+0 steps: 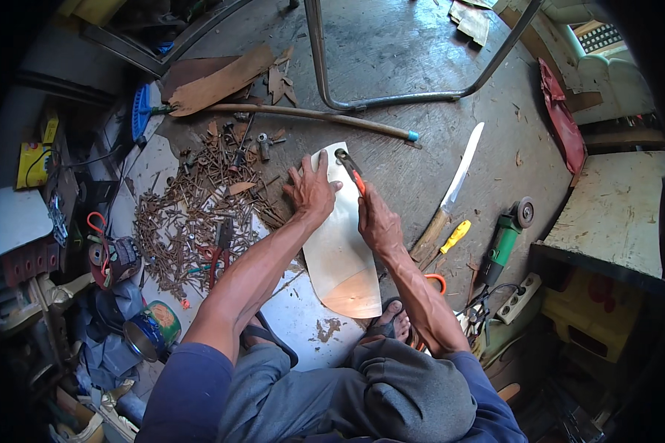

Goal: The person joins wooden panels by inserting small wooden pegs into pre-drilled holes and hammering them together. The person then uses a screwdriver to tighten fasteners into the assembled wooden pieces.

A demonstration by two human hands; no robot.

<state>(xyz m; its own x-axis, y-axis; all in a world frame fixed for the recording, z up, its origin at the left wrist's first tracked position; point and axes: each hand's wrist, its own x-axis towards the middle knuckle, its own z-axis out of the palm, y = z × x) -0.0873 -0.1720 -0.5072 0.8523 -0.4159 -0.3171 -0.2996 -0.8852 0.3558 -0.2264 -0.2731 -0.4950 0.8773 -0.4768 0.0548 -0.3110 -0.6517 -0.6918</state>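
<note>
Metal sheet [340, 251], pale, curved edge: left hand [312, 190] spread flat on it; right hand [377, 221] gripping orange-handled pliers [349, 168] at its top edge; nail pile [192, 214] left, floor open right.

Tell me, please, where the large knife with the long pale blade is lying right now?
In the head view the knife lies on the floor to the person's right, just beyond the right hand, with the yellow-handled tool and the green angle grinder beside its handle.
</note>
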